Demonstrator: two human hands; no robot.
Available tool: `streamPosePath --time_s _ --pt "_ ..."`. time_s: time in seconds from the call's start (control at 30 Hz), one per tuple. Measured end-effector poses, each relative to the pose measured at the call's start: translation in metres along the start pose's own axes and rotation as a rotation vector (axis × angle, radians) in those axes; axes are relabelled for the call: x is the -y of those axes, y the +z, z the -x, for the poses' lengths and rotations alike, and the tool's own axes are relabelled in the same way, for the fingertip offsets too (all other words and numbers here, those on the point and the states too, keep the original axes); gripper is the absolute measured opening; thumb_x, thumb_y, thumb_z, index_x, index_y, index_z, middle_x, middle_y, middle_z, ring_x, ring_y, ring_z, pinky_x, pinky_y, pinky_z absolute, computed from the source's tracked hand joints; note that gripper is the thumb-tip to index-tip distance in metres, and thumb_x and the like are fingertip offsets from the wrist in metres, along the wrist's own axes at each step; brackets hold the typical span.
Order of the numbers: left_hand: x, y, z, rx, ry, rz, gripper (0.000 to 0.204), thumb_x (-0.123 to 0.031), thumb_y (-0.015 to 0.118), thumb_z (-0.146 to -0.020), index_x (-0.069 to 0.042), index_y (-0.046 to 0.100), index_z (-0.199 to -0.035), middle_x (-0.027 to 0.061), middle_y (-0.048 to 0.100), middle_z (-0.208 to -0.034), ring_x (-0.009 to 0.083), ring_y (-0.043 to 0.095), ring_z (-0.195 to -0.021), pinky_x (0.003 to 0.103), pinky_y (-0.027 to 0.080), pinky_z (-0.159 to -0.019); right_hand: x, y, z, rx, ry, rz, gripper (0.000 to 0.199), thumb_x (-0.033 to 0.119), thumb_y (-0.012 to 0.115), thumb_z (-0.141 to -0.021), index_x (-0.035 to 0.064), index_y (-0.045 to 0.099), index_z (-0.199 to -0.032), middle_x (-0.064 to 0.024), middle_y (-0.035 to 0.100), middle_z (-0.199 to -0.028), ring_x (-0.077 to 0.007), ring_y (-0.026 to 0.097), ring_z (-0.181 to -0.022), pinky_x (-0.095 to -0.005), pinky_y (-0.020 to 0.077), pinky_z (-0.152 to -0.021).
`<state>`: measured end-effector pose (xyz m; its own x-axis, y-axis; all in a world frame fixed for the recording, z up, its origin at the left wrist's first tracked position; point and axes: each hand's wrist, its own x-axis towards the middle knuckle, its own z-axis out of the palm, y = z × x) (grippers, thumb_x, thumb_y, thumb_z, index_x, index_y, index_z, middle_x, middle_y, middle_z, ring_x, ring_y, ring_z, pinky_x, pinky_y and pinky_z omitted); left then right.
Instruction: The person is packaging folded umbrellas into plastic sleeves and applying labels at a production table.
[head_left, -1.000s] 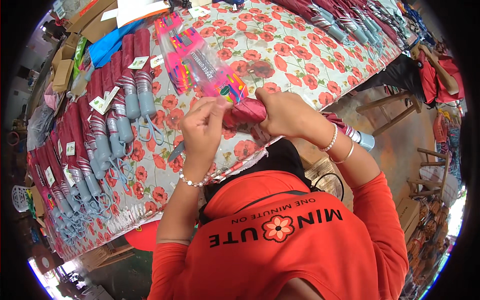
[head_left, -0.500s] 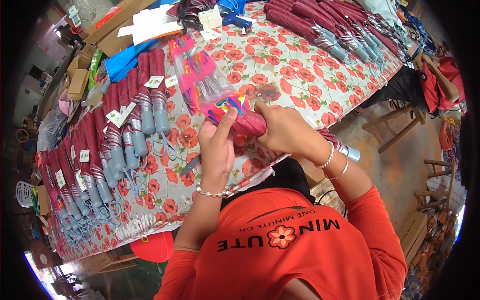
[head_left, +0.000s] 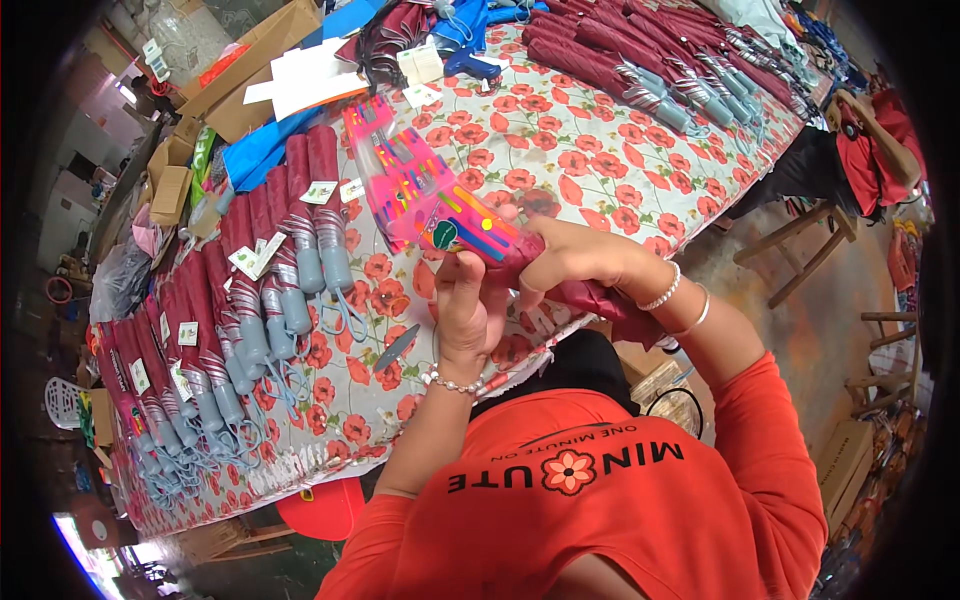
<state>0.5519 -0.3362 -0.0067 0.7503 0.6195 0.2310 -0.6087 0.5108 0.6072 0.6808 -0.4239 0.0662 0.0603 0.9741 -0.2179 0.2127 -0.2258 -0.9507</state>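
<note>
Head view: right hand [head_left: 578, 252] clamps creased maroon umbrella [head_left: 602, 299], left hand [head_left: 467, 312] grips pink sleeve [head_left: 478, 228].

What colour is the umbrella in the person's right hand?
The umbrella is maroon; it shows best in the head view.

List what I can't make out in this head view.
In the head view:
Middle of the umbrella: behind the right hand.
Some fingers of the left hand: behind the sleeve and umbrella.
Print on the tags: too small.
Head of the co-worker: cut off at the right rim.
</note>
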Motion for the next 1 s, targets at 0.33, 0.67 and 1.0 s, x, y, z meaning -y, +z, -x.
streamPosePath --time_s 0.33,0.67,1.0 --pt "-0.015 -0.03 0.011 0.04 -0.008 -0.07 0.028 -0.019 0.06 -0.093 -0.001 0.056 -0.114 0.0088 0.062 -0.105 0.0149 0.06 -0.096 0.026 0.047 -0.087 0.005 0.012 -0.005 -0.408 -0.066 0.734 0.029 0.02 0.064 -0.066 -0.0028 0.062 -0.085 -0.0159 0.063 -0.066 -0.0284 0.058 -0.057 -0.0356 0.0465 -0.054" --pt "-0.008 0.025 -0.003 -0.327 0.077 -0.086 0.032 -0.028 0.054 -0.096 0.0 0.058 -0.112 0.0085 0.064 -0.103 0.0149 0.062 -0.089 0.022 0.049 -0.079 0.018 0.03 -0.011 -0.421 -0.146 0.775 0.037 0.021 0.066 -0.066 -0.0035 0.061 -0.094 -0.0201 0.066 -0.076 -0.0357 0.062 -0.064 -0.0411 0.0485 -0.058" --pt "-0.024 0.008 0.004 -0.115 0.023 -0.449 0.03 -0.025 0.056 -0.094 0.0 0.062 -0.109 0.0075 0.066 -0.101 0.0141 0.063 -0.088 0.022 0.05 -0.077 0.018 0.015 -0.013 -0.18 -0.086 0.476 0.056 0.023 0.068 -0.067 -0.0019 0.054 -0.115 -0.0209 0.066 -0.078 -0.0368 0.063 -0.065 -0.0415 0.0494 -0.057"
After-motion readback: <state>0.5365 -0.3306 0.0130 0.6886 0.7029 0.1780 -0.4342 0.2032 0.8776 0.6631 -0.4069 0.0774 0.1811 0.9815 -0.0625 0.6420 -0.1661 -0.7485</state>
